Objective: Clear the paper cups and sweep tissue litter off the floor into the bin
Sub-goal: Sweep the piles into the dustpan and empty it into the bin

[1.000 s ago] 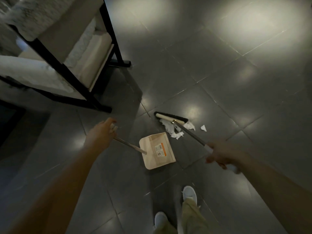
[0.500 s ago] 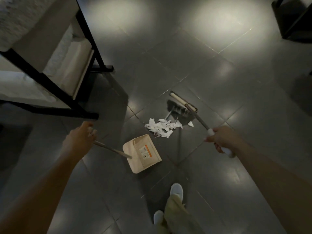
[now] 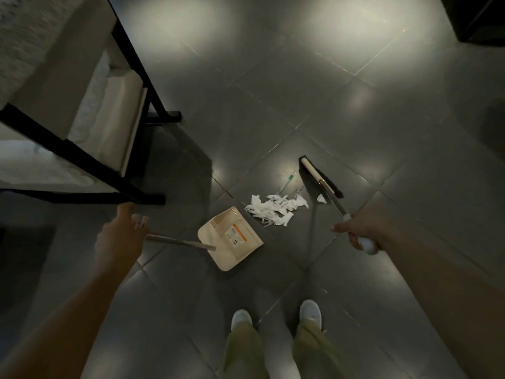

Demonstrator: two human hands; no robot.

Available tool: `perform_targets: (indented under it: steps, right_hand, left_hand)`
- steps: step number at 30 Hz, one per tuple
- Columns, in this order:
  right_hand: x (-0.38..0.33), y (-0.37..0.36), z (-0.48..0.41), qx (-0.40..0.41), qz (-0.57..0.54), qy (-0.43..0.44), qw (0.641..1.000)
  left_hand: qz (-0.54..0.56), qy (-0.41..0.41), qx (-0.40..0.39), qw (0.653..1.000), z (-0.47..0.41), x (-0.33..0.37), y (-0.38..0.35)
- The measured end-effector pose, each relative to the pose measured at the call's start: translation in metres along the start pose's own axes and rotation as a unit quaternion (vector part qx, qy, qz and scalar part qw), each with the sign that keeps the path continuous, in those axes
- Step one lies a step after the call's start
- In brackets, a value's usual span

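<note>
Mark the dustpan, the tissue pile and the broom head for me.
dustpan (image 3: 221, 243): head view, on the beige pan body beside its label.
tissue pile (image 3: 273, 210): head view, on the middle of the white scraps.
broom head (image 3: 316, 175): head view, on the pale bar above the dark bristles.

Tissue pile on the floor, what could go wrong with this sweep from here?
The tissue pile lies apart from the dustpan, so a fast stroke of the broom could scatter light shreds past its sides. One scrap sits alone by the broom handle and might be missed. The left hand grips the pan's handle at its far end, so a push may swivel it.
</note>
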State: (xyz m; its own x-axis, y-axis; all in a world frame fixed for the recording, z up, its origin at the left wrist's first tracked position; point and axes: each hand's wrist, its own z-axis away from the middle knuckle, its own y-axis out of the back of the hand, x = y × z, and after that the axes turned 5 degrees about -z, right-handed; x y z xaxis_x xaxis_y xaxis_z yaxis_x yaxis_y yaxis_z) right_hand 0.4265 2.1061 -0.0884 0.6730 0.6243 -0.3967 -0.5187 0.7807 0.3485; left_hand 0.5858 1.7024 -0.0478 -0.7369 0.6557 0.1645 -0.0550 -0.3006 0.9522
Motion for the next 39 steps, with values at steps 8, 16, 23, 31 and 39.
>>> perform_targets:
  steps: [8,16,23,31,39]
  right_hand:
    - [-0.044,-0.075,0.033,-0.039,0.032,0.014,0.999]
    - [-0.064,-0.141,0.088,-0.107,0.061,0.022,0.992]
    - [-0.067,-0.122,0.116,-0.184,-0.134,-0.083,0.970]
    - [-0.070,-0.098,0.157,-0.153,-0.161,-0.067,0.973]
    - [-0.055,-0.099,0.154,-0.063,-0.107,-0.015,0.992]
  left_hand:
    - [0.010,-0.067,-0.034,0.997,-0.058,0.013,0.010]
    - [0.046,-0.083,-0.041,0.995,-0.092,0.032,0.013]
    - [0.034,-0.077,-0.040,0.996,-0.090,0.038,0.017]
    - [-0.006,-0.121,-0.045,0.992,-0.079,0.013,0.026]
    - [-0.015,-0.124,-0.048,0.991,-0.061,0.005,0.023]
